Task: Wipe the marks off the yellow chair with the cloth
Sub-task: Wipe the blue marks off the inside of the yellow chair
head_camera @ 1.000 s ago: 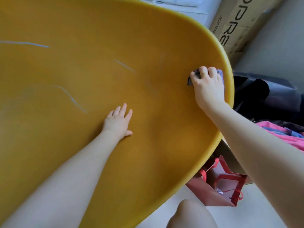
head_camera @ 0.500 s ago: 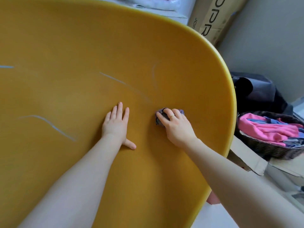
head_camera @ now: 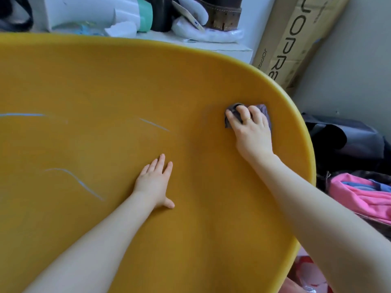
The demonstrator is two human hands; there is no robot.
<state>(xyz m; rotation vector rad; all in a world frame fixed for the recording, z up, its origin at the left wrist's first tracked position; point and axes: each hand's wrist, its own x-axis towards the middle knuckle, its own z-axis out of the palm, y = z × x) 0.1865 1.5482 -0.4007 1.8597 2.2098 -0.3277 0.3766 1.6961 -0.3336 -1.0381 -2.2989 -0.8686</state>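
Note:
The yellow chair (head_camera: 105, 77) fills most of the view, its curved rim running along the top and right. My right hand (head_camera: 251, 132) presses a small grey-purple cloth (head_camera: 264, 112) flat against the chair near the right rim; most of the cloth is hidden under my fingers. My left hand (head_camera: 155, 182) lies flat on the chair with fingers spread, holding nothing. Three pale blue marks show on the surface: a short streak (head_camera: 154, 124) left of the cloth, a curved line (head_camera: 78, 180) at lower left, and a line (head_camera: 21, 114) at the far left edge.
A cardboard box (head_camera: 296, 39) leans against the wall beyond the rim. White shelf clutter (head_camera: 131, 20) sits behind the chair. A dark bag (head_camera: 342, 138), a basket of pink clothes (head_camera: 364, 193) and a red bag (head_camera: 309, 273) lie to the right.
My right hand has slid the cloth from the chair's middle, beside my left hand, up and right toward the rim. My left hand stays flat in place. The view has tilted upward.

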